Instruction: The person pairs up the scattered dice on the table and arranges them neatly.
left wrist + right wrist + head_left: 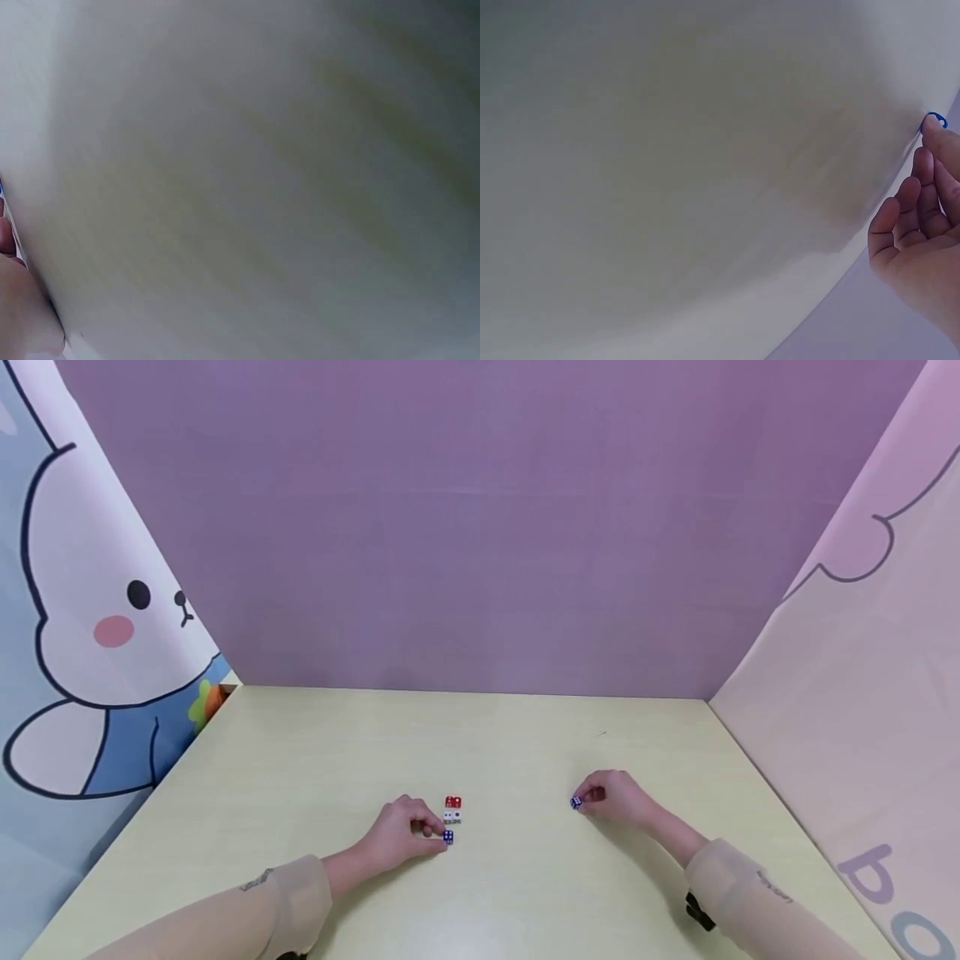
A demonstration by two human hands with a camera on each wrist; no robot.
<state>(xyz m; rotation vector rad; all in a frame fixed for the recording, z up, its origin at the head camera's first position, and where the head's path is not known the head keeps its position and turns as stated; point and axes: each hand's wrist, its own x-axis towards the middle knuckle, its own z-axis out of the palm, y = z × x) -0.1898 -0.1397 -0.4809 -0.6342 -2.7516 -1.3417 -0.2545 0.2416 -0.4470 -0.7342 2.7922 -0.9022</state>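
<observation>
Near the middle of the table, red dice [453,802] sit side by side behind a row of white dice [452,817]. Just in front of the white row is a blue die [448,837], pinched between thumb and finger of my left hand [397,835]. Farther right, my right hand [617,797] pinches another blue die [576,802] at its fingertips. In the right wrist view this blue die [939,120] is mostly covered by the thumb, with the other fingers curled below. The left wrist view catches only a bit of the left hand [22,307] at its edge.
The pale wooden table [360,735] ends at a purple panel [480,543] behind. A cartoon-printed sheet [105,543] stands along the left side and a pink printed sheet [847,693] along the right. A small dark mark [602,732] shows on the table toward the back.
</observation>
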